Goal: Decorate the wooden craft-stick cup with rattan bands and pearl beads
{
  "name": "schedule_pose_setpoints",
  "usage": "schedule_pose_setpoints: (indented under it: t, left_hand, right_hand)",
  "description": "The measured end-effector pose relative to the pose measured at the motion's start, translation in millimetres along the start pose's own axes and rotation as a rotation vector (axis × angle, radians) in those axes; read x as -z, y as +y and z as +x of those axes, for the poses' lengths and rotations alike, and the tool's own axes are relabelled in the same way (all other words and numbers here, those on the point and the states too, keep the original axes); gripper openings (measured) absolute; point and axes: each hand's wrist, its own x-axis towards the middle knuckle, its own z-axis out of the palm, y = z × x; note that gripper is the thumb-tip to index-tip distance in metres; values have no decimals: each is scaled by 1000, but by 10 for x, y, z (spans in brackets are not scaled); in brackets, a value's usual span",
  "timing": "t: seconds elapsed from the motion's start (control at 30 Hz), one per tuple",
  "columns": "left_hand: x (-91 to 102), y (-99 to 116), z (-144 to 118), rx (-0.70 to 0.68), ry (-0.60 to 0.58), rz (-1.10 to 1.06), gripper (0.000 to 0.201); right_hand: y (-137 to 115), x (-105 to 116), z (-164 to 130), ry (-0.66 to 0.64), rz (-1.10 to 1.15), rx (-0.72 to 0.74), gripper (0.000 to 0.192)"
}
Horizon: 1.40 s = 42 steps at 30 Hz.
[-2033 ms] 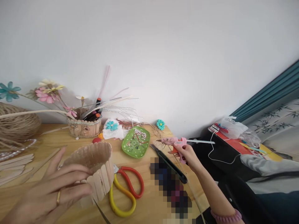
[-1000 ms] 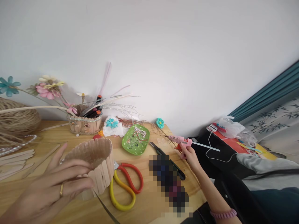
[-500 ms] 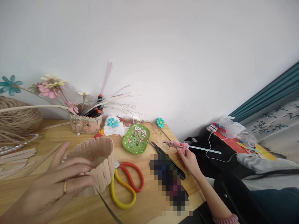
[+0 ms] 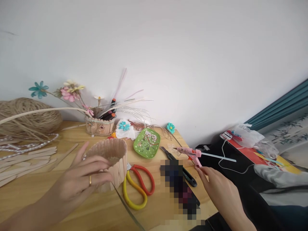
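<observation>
Twine ball [image 4: 29, 117] at left; teal curtain [image 4: 284, 101] right.

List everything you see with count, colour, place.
stick cup: 1, pale, left
glue gun: 1, pink, right
scissors: 1, red-yellow, centre
dish: 1, green, centre
cutter: 1, dark, centre
pixelated item: 1, dark, centre
twine ball: 1, brown, left
loose sticks: several, pale, left
bead strands: some, pearly, left
flower basket: 1, pale, back
small flowers: 2, turquoise, behind dish
plastic wrapping: some, clear, right
curtain: 1, teal, right
table: 1, wooden, below
left hand: 1, ringed, on stick cup
right hand: 1, on glue gun
</observation>
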Motion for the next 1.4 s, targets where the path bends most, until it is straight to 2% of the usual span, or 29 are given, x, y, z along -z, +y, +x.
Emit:
schedule_pose_setpoints:
  t: [0.07, 0.17, 0.23, 0.27, 0.33, 0.37, 0.47, 0.6, 0.7, 0.77, 0.87, 1.0, 1.13, 1.23, 1.4]
  left_hand:
    - [27, -3, 9, -23, -57, 37, 35]
    - [67, -41, 12, -50, -131, 75, 32]
    - [91, -65, 16, -75, -150, 87, 27]
    - [104, -73, 20, -85, -160, 93, 26]
    - [141, -82, 37, -82, -198, 97, 24]
    - [165, -85, 47, -69, -227, 91, 23]
    - [261, -106, 75, -8, -303, 40, 21]
    - [400, -179, 69, 178, -307, -14, 16]
    - [487, -221, 76, 432, -284, -13, 40]
    - [538, -216, 126, 519, -328, -26, 40]
    - [602, -166, 259, 485, -456, -60, 20]
    - [664, -98, 399, 463, -526, -97, 21]
    - [701, -94, 425, 453, -550, -68, 23]
    - [718, -103, 432, 429, -555, -72, 28]
    - [727, -112, 446, 377, -527, -70, 28]
  right_hand:
    - [-419, 166, -76, 28, 315, 211, 31]
    - [-1147, 326, -149, -259, 760, 422, 21]
    - [-1564, 350, -164, -461, 978, 452, 34]
    - [-1724, 339, -160, -533, 1058, 457, 33]
    - [-1930, 291, -131, -633, 1164, 427, 19]
    - [-1979, 267, -110, -664, 1190, 413, 14]
    - [-1967, 259, -40, -675, 1147, 446, 18]
    - [-1829, 385, 38, -497, 976, 583, 20]
    - [-1808, 469, 103, -351, 945, 622, 18]
    - [-1861, 497, 159, -304, 947, 659, 21]
    - [-1997, 528, 259, -289, 970, 707, 18]
    - [-2146, 598, 386, -329, 959, 695, 11]
    - [-2195, 631, 438, -305, 811, 749, 12]
    - [-2208, 574, 426, -286, 732, 826, 11]
    - [-2216, 456, 404, -149, 574, 917, 13]
